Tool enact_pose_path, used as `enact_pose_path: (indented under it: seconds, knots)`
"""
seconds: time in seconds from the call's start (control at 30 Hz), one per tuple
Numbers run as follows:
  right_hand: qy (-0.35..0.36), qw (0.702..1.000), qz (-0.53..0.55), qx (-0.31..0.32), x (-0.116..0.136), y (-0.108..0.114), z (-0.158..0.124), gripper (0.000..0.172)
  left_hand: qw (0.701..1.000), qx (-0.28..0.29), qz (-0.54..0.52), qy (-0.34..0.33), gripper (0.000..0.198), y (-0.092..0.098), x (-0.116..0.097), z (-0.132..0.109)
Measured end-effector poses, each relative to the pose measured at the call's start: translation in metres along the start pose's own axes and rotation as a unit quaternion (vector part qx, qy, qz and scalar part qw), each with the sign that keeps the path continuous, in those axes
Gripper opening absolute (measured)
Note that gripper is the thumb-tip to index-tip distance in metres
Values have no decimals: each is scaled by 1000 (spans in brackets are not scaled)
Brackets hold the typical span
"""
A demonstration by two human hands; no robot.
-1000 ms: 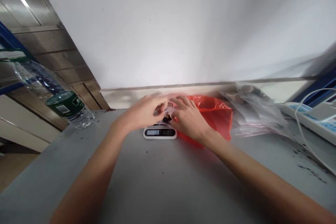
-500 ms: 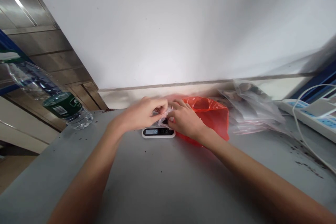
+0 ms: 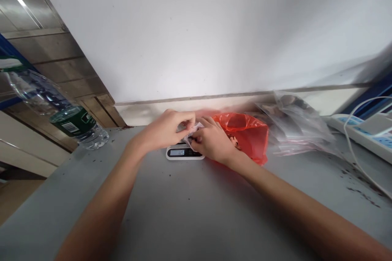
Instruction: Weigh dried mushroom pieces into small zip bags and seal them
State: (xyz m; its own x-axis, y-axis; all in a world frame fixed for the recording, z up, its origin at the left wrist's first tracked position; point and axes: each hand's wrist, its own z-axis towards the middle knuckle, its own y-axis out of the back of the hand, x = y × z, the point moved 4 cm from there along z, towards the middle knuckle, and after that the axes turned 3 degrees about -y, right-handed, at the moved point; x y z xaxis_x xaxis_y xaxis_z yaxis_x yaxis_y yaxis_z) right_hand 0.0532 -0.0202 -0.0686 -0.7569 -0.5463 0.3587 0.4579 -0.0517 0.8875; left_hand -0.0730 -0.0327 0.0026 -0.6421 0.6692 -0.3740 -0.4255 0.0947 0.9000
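A small clear plastic bag (image 3: pixel 196 127) is between my hands, above a white digital scale (image 3: pixel 185 157) whose lit display reads something like 125. My left hand (image 3: pixel 171 129) pinches the bag's left edge with thumb and forefinger. On the other side my right hand (image 3: pixel 214 139) is closed on the bag, its fingertips partly hidden. Dark bits show through the plastic. Right behind my right hand stands an open red plastic bag (image 3: pixel 252 142) with brownish pieces (image 3: pixel 234 142) inside. My hands cover most of the scale's platform.
Filled clear zip bags (image 3: pixel 294 126) lie in a pile against the wall at right. Beyond them is a white power strip (image 3: pixel 364 130) with a cable (image 3: pixel 347 138). A large plastic water bottle (image 3: pixel 70 122) stands at the table's left edge. Dark crumbs dot the grey table (image 3: pixel 171 216).
My right hand has shifted slightly down, and the small bag shows more spread out between my fingers. Brown pieces in the red bag have come into sight. The scale's reading looks the same.
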Motion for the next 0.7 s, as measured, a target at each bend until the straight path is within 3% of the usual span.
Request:
enact_pose_path:
  seconds: [0.17,0.33,0.43,0.53,0.7]
  knots:
    - [4,996,38,-85,-5,5,-1,16,999,-8,32,15,20,1,5,0]
    - [28,986,10,-162,-2,22,-8,17,997,-12,66,44,21,6,9,0]
    - [59,986,0,-155,0,40,-14,17,996,12,65,56,21,6,11,-2]
    - [77,991,7,-107,-7,56,-17,15,996,43,39,60,14,4,12,-5]
    - [42,997,15,-60,-32,73,-14,20,995,66,-11,71,18,2,12,-7]
